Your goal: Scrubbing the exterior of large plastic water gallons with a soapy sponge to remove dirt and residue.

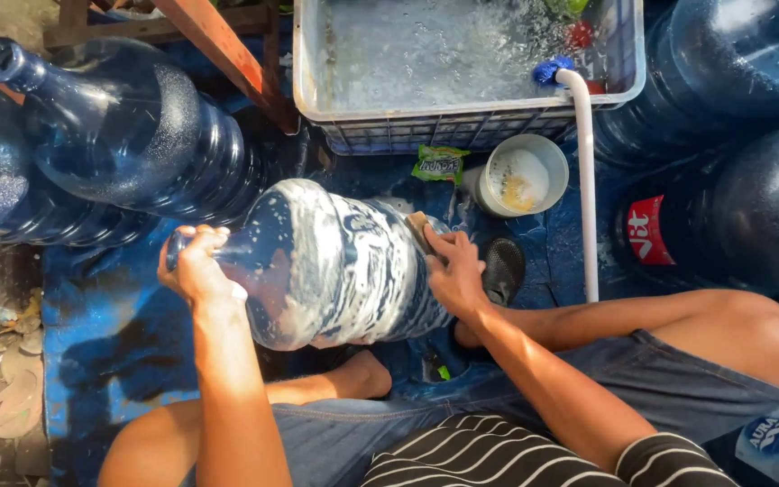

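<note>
Big blue plastic water jug (335,261), soap-streaked, lies on its side over the person's lap. Left hand (196,268) closed around its neck; right hand (453,271) presses a brown sponge (419,229) on its base, fingers curled. Tight: more blue jugs (128,144) left, white water-filled crate (471,68) ahead, white hose (585,180) and grey bowl (520,176) right.

The left hand (196,268) hides the soapy jug's (335,261) neck; the crate (462,126) is cut off above.

Blue water jug (335,261) lies sideways, coated in white soap suds.
</note>
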